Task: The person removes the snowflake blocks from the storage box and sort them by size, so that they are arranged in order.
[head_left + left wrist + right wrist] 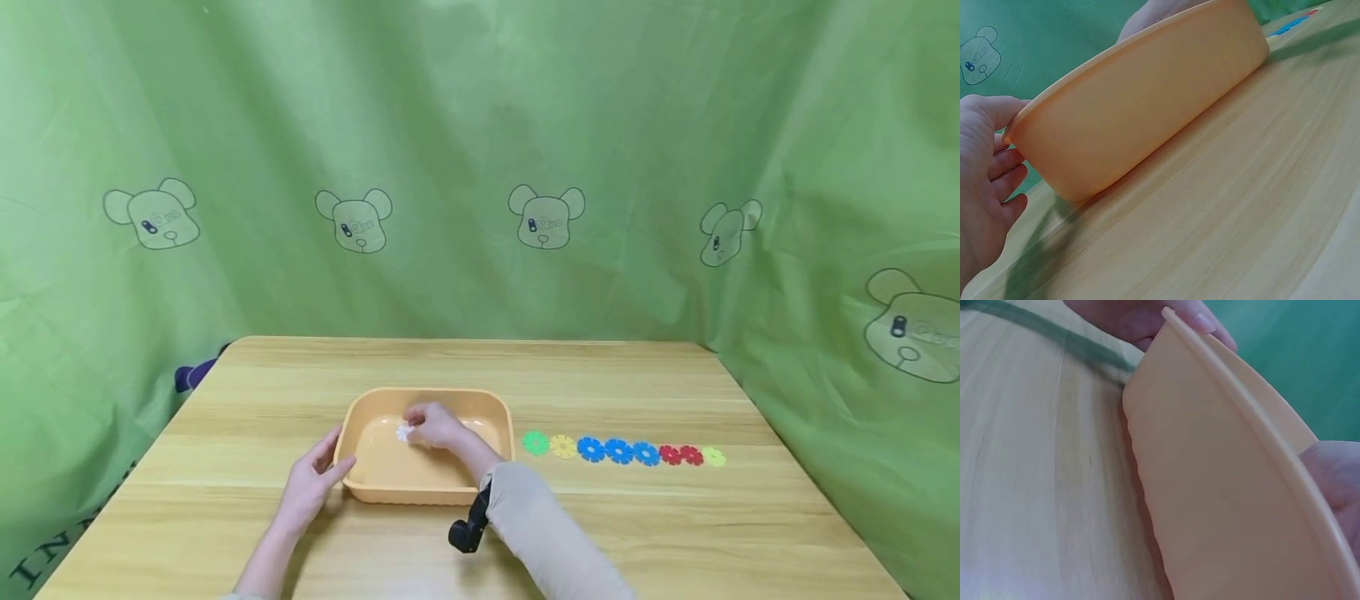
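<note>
A light orange plastic basin (pixel 390 473) stands on the wooden table. My left hand (pixel 307 483) grips its left end; in the left wrist view the thumb lies over the rim and the other fingers curl by the outer wall. Inside the basin, my right hand (pixel 438 427) pinches a small white snowflake-shaped disc (pixel 402 432) low over the floor. From the right wrist, the basin's wall (pixel 1210 475) covers most of the right hand (pixel 1338 481) and hides the disc.
To the basin's right, a row of notched flower-shaped discs lies flat: a green one (pixel 536 442), a yellow one (pixel 563 447), three blue (pixel 618 452), two red (pixel 670 455) and a yellow-green one (pixel 714 457). A green curtain (pixel 450 275) hangs behind the wooden table (pixel 600 533).
</note>
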`<state>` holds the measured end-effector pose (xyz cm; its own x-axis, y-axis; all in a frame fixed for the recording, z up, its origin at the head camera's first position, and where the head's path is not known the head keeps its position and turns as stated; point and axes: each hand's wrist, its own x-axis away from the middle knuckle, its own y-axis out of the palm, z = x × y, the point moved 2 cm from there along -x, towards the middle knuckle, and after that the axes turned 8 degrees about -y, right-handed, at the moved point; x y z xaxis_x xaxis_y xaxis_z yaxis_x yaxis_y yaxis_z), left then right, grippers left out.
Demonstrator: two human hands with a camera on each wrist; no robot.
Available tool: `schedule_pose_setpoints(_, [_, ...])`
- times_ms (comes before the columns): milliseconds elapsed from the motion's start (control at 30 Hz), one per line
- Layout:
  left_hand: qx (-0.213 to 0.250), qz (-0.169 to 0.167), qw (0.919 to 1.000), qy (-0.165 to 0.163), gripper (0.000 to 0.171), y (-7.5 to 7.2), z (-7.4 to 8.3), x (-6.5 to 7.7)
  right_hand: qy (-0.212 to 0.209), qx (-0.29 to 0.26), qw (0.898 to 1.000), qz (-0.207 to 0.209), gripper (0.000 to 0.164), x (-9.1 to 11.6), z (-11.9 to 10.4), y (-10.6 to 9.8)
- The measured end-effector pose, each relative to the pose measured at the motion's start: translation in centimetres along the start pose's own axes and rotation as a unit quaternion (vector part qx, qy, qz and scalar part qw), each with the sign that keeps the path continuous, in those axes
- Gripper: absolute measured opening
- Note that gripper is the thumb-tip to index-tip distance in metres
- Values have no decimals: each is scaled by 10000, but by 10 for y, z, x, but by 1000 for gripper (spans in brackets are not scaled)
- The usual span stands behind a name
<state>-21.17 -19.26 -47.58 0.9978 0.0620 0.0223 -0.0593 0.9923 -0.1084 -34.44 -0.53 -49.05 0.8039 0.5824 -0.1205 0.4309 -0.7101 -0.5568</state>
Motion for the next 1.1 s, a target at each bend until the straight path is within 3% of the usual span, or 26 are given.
schedule_pose_setpoints(33, [-9,-7,10000,-3,63,0,0,0,194,120,9997,-54,35,7,-16,-3])
schedule_pose_setpoints(133, [-20,-36,10000,7,62,0,0,0,43,445,9989,-128,34,17,-30,-2])
schedule_pose_setpoints(167, [-19,-40,10000,4,62,0,0,0,-148,593,9980,-167,33,8,-9,5])
schedule_pose_setpoints(367, [-51,-26,10000,-2,62,0,-1,0,-287,741,9954,-542,29,11,-13,7])
schedule_pose_setpoints(400, [-55,-24,10000,-1,62,0,-2,0,-141,705,9957,-588,29,21,-36,2])
schedule_pose_setpoints(867, [48,-5,10000,-12,64,0,-2,0,-184,1650,9841,-631,20,21,-36,7])
schedule_pose_setpoints(1100, [-17,-22,10000,88,63,-1,0,-1,-11,1451,9872,-663,26,20,-39,2])
